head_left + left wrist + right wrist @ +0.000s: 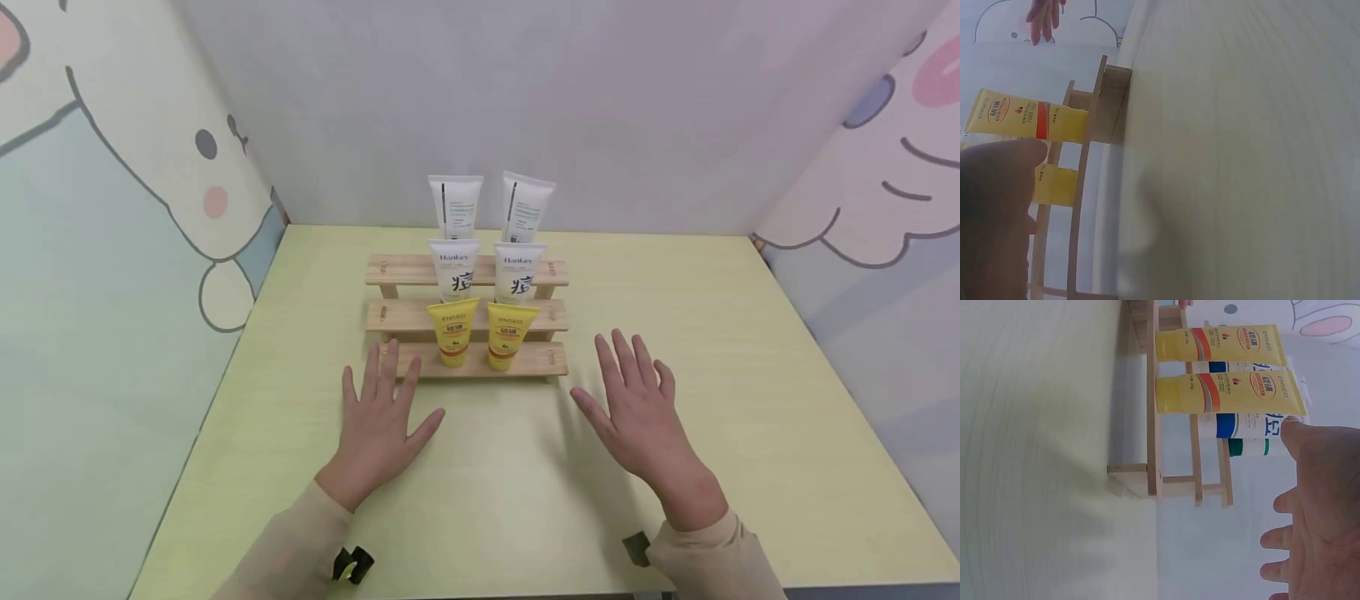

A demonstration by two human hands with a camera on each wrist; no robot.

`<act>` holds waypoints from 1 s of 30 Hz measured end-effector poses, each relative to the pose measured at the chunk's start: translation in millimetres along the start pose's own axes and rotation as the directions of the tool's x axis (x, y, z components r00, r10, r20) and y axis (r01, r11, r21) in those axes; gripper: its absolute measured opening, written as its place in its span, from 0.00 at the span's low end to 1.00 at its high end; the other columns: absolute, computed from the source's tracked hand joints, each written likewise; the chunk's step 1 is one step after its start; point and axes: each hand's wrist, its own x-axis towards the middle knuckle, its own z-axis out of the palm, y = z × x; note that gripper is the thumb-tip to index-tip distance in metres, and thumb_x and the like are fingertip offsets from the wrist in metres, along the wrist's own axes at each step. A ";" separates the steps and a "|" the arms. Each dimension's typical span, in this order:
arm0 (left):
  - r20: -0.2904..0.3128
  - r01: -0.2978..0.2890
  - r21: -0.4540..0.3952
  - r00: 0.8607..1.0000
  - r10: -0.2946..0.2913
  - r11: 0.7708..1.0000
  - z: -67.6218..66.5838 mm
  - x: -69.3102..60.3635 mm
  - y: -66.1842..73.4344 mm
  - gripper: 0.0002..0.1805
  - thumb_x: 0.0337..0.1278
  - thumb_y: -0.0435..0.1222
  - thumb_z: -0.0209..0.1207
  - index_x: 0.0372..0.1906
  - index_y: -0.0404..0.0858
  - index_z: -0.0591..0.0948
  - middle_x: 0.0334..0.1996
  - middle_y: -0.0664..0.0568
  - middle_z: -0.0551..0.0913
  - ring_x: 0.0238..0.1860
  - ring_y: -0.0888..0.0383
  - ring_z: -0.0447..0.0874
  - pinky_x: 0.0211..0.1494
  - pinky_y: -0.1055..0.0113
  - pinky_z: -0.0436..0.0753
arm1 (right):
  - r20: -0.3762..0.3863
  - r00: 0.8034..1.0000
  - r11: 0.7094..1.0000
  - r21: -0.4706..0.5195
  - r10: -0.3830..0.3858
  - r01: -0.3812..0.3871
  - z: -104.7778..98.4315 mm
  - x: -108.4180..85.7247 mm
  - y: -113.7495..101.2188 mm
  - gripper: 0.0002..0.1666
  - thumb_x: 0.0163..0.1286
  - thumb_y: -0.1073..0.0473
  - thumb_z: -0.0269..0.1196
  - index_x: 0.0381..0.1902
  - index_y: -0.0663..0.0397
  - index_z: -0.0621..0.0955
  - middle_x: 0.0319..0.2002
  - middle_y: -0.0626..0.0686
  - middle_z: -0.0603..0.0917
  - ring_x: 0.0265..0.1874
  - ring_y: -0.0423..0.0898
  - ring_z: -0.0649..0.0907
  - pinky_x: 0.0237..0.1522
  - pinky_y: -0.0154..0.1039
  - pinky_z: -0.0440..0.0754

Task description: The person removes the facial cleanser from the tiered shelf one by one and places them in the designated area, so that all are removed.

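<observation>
A three-step wooden rack [390, 315] stands on the table with two tubes on each step. On the front step are two yellow tubes [453, 333]; behind them come two white tubes with blue lettering [455, 271], then two white tubes with green print [456, 206] at the top. My left hand [378, 442], fingers spread, is by the rack's front left corner, holding nothing. To the right of the rack, my right hand [641, 421] is held with fingers extended and nothing in it. In the right wrist view, its thumb overlaps a yellow tube [1235, 392]; contact cannot be told.
The pale yellow table [750, 467] reaches a grey back wall [600, 117]. Side walls with cartoon drawings [217, 167] flank it. A dark strap piece [352, 565] shows by the left sleeve, another dark piece [637, 548] by the right.
</observation>
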 end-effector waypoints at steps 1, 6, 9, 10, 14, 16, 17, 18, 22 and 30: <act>0.001 0.000 0.001 1.000 0.000 1.000 2.0 0.1 -0.5 0.45 0.70 0.59 0.57 0.81 0.36 0.63 0.85 0.35 0.45 0.85 0.33 0.37 0.77 0.23 0.43 | -0.002 1.000 1.000 0.000 -0.001 0.001 0.3 -0.2 0.3 0.48 0.81 0.39 0.53 0.85 0.57 0.51 0.84 0.65 0.50 0.83 0.68 0.47 0.75 0.70 0.47; 0.018 0.000 0.002 1.000 0.000 1.000 10.2 0.6 -1.7 0.44 0.71 0.59 0.56 0.81 0.37 0.64 0.85 0.35 0.47 0.85 0.33 0.39 0.78 0.23 0.43 | -0.007 1.000 1.000 0.003 -0.003 0.003 1.2 -1.3 1.5 0.48 0.81 0.39 0.54 0.85 0.57 0.51 0.84 0.65 0.50 0.83 0.68 0.47 0.75 0.71 0.47; 0.036 0.004 0.000 0.999 -0.004 1.000 14.0 1.0 -1.7 0.44 0.71 0.59 0.56 0.81 0.38 0.63 0.85 0.35 0.47 0.85 0.33 0.39 0.78 0.24 0.42 | -0.005 1.000 1.000 0.001 -0.001 0.001 1.2 -1.8 1.9 0.48 0.81 0.39 0.53 0.85 0.57 0.51 0.84 0.65 0.50 0.83 0.68 0.47 0.75 0.71 0.47; 0.044 0.005 0.000 0.999 -0.005 1.000 15.4 1.0 -2.0 0.44 0.71 0.59 0.55 0.82 0.38 0.63 0.85 0.35 0.46 0.85 0.34 0.38 0.78 0.24 0.41 | -0.004 1.000 1.000 0.001 -0.001 0.001 1.1 -1.9 2.1 0.48 0.81 0.39 0.53 0.85 0.57 0.51 0.84 0.65 0.50 0.83 0.68 0.47 0.75 0.71 0.47; 0.067 0.010 0.002 0.998 -0.010 1.000 20.9 1.8 -3.6 0.45 0.72 0.60 0.54 0.83 0.39 0.61 0.86 0.36 0.44 0.86 0.35 0.36 0.78 0.24 0.39 | -0.002 1.000 1.000 0.000 0.002 -0.002 0.9 -2.3 3.0 0.48 0.82 0.38 0.53 0.85 0.58 0.51 0.84 0.65 0.50 0.83 0.68 0.47 0.75 0.71 0.47; 0.084 0.014 0.005 0.996 -0.015 1.000 22.6 2.1 -4.0 0.45 0.72 0.61 0.53 0.83 0.40 0.60 0.86 0.37 0.42 0.86 0.35 0.34 0.78 0.23 0.39 | -0.003 1.000 1.000 -0.002 0.001 -0.001 0.8 -2.5 3.7 0.48 0.82 0.38 0.53 0.85 0.58 0.51 0.84 0.65 0.50 0.83 0.68 0.47 0.75 0.71 0.47; 0.095 0.019 0.009 0.995 -0.020 1.000 22.9 2.3 -3.6 0.46 0.71 0.62 0.54 0.83 0.40 0.59 0.86 0.37 0.42 0.86 0.36 0.34 0.77 0.23 0.40 | -0.005 1.000 1.000 -0.002 -0.001 0.001 0.8 -2.6 4.1 0.48 0.82 0.38 0.53 0.85 0.58 0.51 0.84 0.65 0.50 0.83 0.68 0.47 0.75 0.71 0.47; 0.104 0.022 0.012 0.994 -0.023 1.000 23.7 2.3 -3.6 0.48 0.71 0.63 0.54 0.84 0.40 0.59 0.86 0.38 0.41 0.86 0.36 0.34 0.77 0.21 0.41 | -0.007 1.000 1.000 -0.003 -0.002 0.002 0.8 -2.5 4.4 0.48 0.81 0.38 0.53 0.85 0.58 0.51 0.84 0.65 0.50 0.83 0.68 0.47 0.75 0.71 0.47; 0.143 0.032 0.027 0.989 -0.035 0.999 24.9 2.4 -2.5 0.55 0.64 0.65 0.60 0.85 0.40 0.54 0.86 0.38 0.39 0.86 0.35 0.33 0.71 0.17 0.52 | -0.018 1.000 1.000 0.006 -0.021 0.021 -0.9 -0.7 6.3 0.48 0.82 0.39 0.53 0.85 0.58 0.51 0.84 0.65 0.51 0.83 0.68 0.48 0.74 0.70 0.48; 0.169 0.027 0.025 0.985 -0.031 0.999 29.1 2.9 -4.0 0.59 0.61 0.65 0.63 0.86 0.40 0.50 0.86 0.39 0.36 0.85 0.34 0.30 0.66 0.16 0.61 | -0.121 0.987 0.981 0.147 -0.108 0.125 -33.3 24.4 13.3 0.45 0.84 0.43 0.52 0.85 0.57 0.49 0.83 0.66 0.56 0.81 0.68 0.56 0.71 0.73 0.52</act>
